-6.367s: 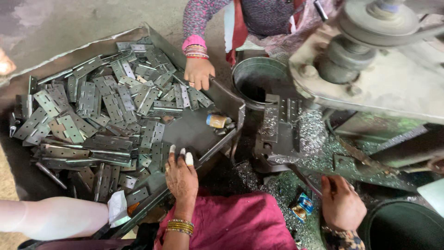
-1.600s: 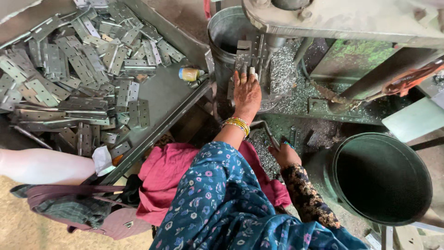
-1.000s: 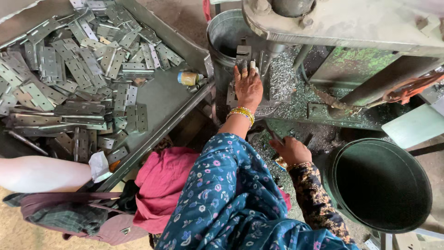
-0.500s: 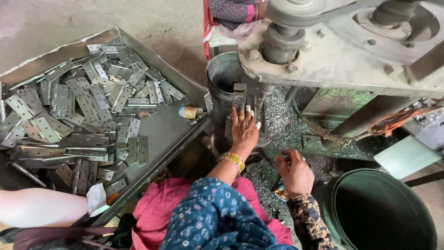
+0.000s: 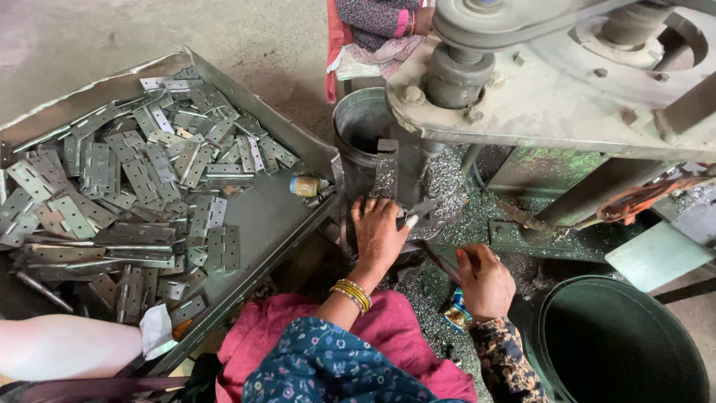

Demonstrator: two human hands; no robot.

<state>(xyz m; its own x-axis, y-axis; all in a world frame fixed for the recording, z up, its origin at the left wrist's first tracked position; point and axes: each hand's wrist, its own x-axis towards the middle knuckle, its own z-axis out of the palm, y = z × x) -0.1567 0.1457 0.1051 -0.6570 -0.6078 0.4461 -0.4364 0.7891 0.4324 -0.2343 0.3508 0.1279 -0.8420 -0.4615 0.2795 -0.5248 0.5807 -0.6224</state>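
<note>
Left hand (image 5: 379, 233) lies spread, fingers loose, on the machine bed (image 5: 447, 201) just right of the tray's (image 5: 283, 216) near edge. Right hand (image 5: 485, 282) curled around a thin lever (image 5: 436, 261), tight between bucket (image 5: 619, 343) and bed.

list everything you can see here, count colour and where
metal hinges: many, silver-grey, heaped in the tray
tray: one, grey metal, left
small bottle: one, tan, tray's right edge
metal bucket: one, grey, top centre
drill machine: one, grey-green, upper right
metal shavings: heap, silver, under the machine
round tub: one, dark green, bottom right
another person's sleeve: one, patterned, top
left hand: at the machine's fixture, gold bangles
right hand: gripping a dark lever
</note>
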